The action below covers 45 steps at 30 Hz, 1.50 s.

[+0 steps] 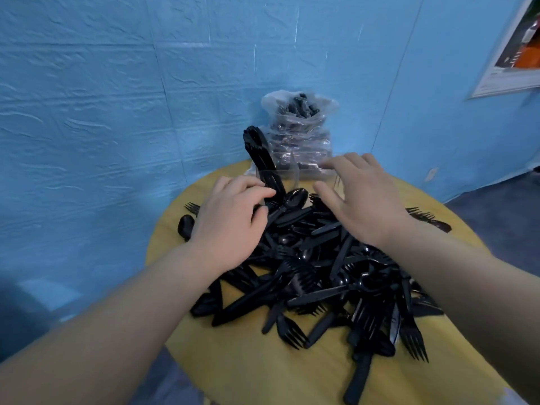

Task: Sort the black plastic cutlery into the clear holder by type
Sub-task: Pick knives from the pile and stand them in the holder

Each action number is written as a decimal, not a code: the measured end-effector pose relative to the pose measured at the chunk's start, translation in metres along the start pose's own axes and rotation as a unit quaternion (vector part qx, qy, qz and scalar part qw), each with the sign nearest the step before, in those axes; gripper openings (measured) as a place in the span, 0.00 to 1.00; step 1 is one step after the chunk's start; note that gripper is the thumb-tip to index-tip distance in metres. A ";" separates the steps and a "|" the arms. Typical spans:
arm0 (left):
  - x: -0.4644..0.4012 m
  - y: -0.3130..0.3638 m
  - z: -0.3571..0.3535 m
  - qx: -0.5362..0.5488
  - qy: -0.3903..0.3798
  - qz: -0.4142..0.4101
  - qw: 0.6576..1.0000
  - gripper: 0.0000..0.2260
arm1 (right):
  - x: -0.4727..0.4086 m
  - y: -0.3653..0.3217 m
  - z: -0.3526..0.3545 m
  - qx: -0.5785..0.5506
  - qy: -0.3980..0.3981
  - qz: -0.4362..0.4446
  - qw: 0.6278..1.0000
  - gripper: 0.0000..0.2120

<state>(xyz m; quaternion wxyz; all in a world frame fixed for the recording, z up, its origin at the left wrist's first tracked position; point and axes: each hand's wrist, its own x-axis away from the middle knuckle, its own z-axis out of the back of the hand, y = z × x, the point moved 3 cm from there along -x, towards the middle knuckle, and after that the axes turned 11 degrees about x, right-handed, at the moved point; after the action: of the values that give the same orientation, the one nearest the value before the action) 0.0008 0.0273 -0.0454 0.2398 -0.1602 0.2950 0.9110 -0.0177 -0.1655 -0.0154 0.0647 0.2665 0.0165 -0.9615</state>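
Pinching a spoon (287, 204) by its handle, the left hand (230, 220) has thumb and fingers closed on it, likely because the clear holder (280, 178) just behind already stands spoons upright in its left compartment. Below, the loose cutlery pile (336, 276) covers the yellow table (263, 375), while the right hand (362, 197) hovers spread and empty, seemingly ready to steady the holder.

I see two bare forearms reaching forward from the bottom corners of the view, both palms facing down. My left hand (230, 217) is curled, its thumb and forefinger pinched together around the handle of a black spoon (287, 203). My right hand (361, 194) is farther forward and a little higher, flat and relaxed, fingers spread loosely and thumb pointing toward the left hand, gripping nothing. The wrists are well apart.
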 end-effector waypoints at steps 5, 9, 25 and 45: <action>0.052 0.049 -0.022 0.036 -0.020 -0.037 0.998 0.15 | 0.087 0.037 0.018 -0.091 0.017 -0.112 0.989 0.10; 0.097 0.089 -0.047 0.031 -0.057 -0.081 0.995 0.23 | 0.150 0.055 0.021 -0.141 0.018 -0.207 0.968 0.09; 0.130 0.089 -0.067 -0.036 0.000 -0.056 0.998 0.07 | 0.193 0.051 0.005 -0.075 -0.117 -0.164 0.977 0.12; 0.128 0.101 -0.065 -0.038 -0.075 -0.012 0.996 0.18 | 0.192 0.053 0.004 -0.084 -0.110 -0.202 0.970 0.11</action>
<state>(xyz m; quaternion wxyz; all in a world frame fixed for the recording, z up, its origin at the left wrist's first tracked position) -0.1498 -0.0410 -0.1049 0.2657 -0.1038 0.2397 0.9280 -0.1757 -0.2400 -0.1103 -0.1069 0.1441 0.1436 -0.9732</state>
